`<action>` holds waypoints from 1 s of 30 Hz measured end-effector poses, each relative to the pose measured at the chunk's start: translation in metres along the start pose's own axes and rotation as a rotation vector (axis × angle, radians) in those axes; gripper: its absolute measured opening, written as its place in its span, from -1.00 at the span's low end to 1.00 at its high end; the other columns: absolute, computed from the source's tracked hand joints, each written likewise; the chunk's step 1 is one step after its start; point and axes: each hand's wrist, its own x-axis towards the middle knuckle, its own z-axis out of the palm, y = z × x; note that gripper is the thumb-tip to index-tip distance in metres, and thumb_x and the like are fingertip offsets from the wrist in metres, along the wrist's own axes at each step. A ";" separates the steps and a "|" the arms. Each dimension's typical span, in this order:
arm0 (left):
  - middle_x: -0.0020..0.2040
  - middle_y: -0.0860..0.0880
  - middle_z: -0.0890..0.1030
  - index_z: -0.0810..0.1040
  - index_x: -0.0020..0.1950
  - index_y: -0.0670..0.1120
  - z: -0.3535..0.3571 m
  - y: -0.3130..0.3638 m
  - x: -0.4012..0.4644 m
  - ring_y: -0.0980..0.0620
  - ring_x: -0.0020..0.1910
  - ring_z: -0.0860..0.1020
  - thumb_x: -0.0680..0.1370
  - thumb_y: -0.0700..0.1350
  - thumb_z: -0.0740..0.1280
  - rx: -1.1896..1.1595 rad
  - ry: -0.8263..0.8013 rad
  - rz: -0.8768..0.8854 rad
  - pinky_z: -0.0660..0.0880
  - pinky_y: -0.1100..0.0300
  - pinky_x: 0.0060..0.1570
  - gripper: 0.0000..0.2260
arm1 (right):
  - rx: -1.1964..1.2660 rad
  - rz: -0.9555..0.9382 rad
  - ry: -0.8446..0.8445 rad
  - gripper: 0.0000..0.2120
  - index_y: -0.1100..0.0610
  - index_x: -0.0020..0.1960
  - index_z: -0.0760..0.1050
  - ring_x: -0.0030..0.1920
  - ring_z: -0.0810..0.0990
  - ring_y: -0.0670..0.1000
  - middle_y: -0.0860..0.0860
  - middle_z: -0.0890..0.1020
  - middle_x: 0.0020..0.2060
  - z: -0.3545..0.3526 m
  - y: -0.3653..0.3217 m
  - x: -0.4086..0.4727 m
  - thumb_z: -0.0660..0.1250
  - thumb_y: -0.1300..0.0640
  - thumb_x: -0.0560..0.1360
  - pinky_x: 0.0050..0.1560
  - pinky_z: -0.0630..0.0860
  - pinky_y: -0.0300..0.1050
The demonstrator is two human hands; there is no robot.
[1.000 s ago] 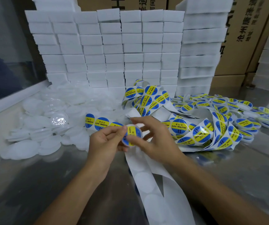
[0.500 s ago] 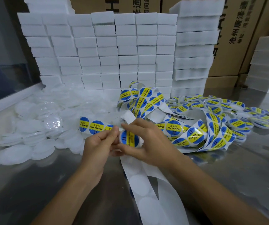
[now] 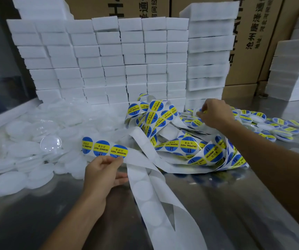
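White foam blocks (image 3: pixel 109 60) stand behind, bare lids (image 3: pixel 19 159) lie left. Your left hand (image 3: pixel 102 175) pinches the label strip (image 3: pixel 105 148), which runs left-to-right; your right hand (image 3: pixel 215 114) pinches a labelled lid (image 3: pixel 200 111).

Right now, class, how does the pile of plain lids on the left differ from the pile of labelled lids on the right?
The plain lids are bare, translucent white; the labelled lids mostly show a blue-and-yellow sticker. No hand touches the plain lids, while the right hand pinches one of the labelled lids. Both piles are round lids lying loose on the steel table.
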 end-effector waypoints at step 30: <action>-0.30 0.02 0.70 0.43 -0.02 -0.03 0.000 0.013 -0.005 0.08 -0.37 0.61 0.51 -0.33 0.38 -0.229 -0.044 0.190 0.56 0.27 -0.37 -0.77 | 1.004 -0.415 -0.367 -0.70 0.04 0.20 0.54 -0.10 0.66 -0.01 -0.03 0.61 0.03 0.026 -0.134 -0.168 0.42 0.23 0.50 -0.06 0.60 -0.15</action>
